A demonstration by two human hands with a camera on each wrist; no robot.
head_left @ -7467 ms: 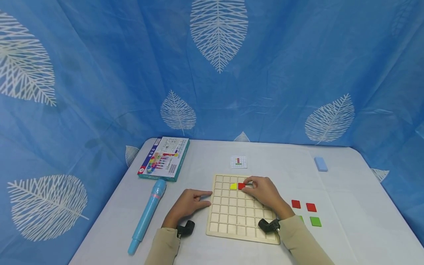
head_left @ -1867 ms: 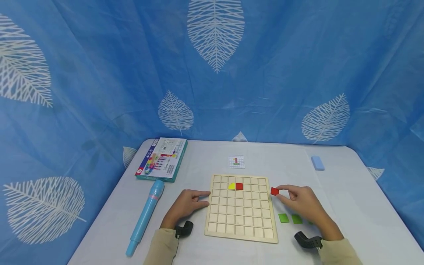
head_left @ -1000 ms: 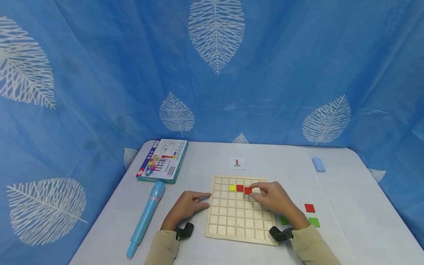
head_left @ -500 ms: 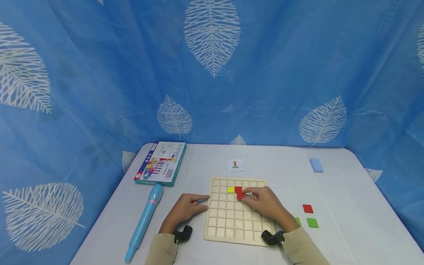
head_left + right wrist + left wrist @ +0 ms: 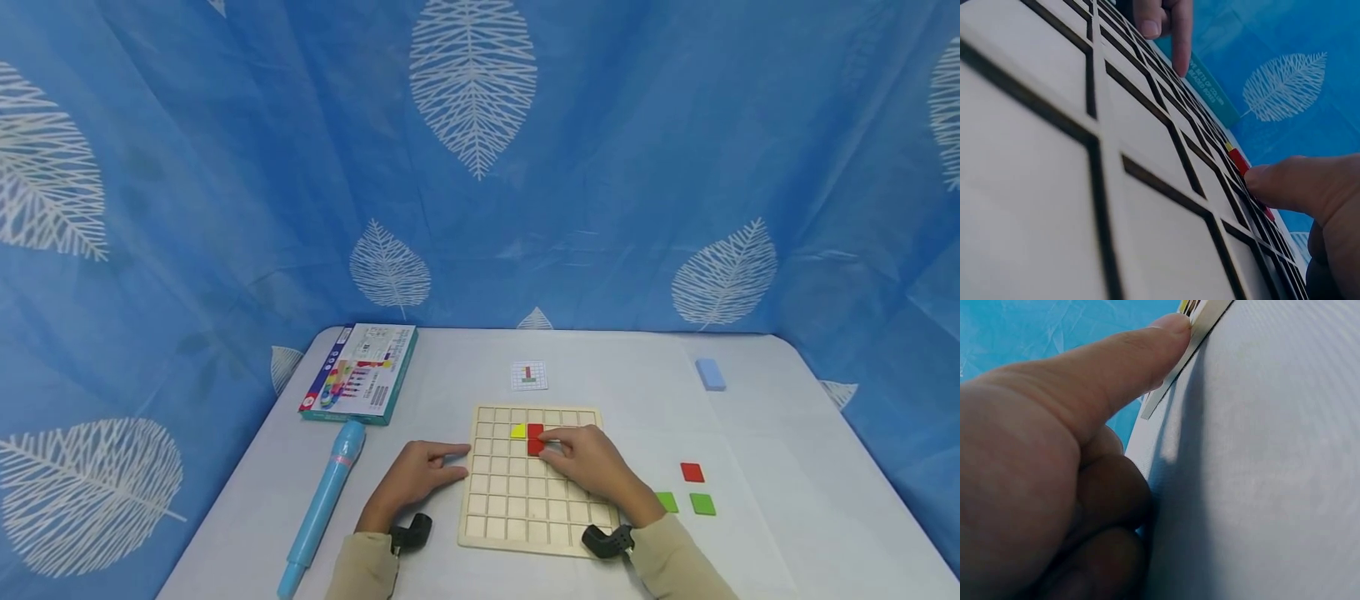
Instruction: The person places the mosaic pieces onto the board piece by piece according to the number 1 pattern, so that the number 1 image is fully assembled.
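A wooden grid board [image 5: 495, 483] lies on the white table. My left hand [image 5: 416, 477] touches its left edge with extended index finger and thumb, the other fingers folded under in the left wrist view. In the board's second row from the far side sit a yellow tile [image 5: 518, 431], one corner cut or rounded, and a red tile [image 5: 535, 430]. My right hand [image 5: 592, 460] pinches another red tile [image 5: 533, 447] between thumb and index finger, at the cell just below the first red one. In the right wrist view the thumb [image 5: 1266, 178] touches red; the tile's far side is hidden.
A red tile [image 5: 692, 472] and two green tiles [image 5: 702, 504] lie right of the board. Beyond it is a small pattern card [image 5: 529, 376]; a blue block [image 5: 710, 375] sits back right. At left are a colourful box [image 5: 360, 375] and a light-blue tube [image 5: 322, 504].
My right hand first placed one red tile beside the yellow, then brought a second from the right, over the cell beside it, then left and down below it. The left hand stayed put.
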